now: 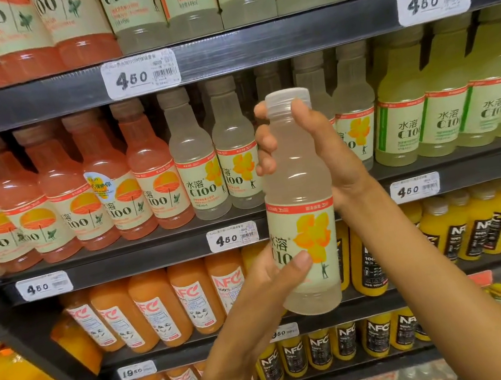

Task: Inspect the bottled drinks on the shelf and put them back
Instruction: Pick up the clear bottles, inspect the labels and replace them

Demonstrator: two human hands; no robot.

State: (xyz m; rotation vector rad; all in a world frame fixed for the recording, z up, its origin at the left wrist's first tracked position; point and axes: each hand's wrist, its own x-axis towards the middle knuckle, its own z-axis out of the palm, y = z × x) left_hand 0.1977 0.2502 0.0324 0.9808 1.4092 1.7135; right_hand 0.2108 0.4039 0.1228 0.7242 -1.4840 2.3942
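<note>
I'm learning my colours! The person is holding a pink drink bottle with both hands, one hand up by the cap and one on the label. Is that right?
Not quite. The bottle being held is pale and cloudy, nearly clear, not pink; the pink bottles sit on the shelf to the left. The head view shows it. The rest is right: the right hand grips near the cap and the left hand holds the label.

A shop's drinks aisle. Behind the fingers (267, 141) run dark shelves (285, 46) packed with rows of identical bottles (196, 165): pink and pale drinks level with and above the fingers, orange juices (159, 306) below them. Price tags (141, 75) with barcodes, reading 4.50 and 19.50, clip to the shelf edges.
</note>
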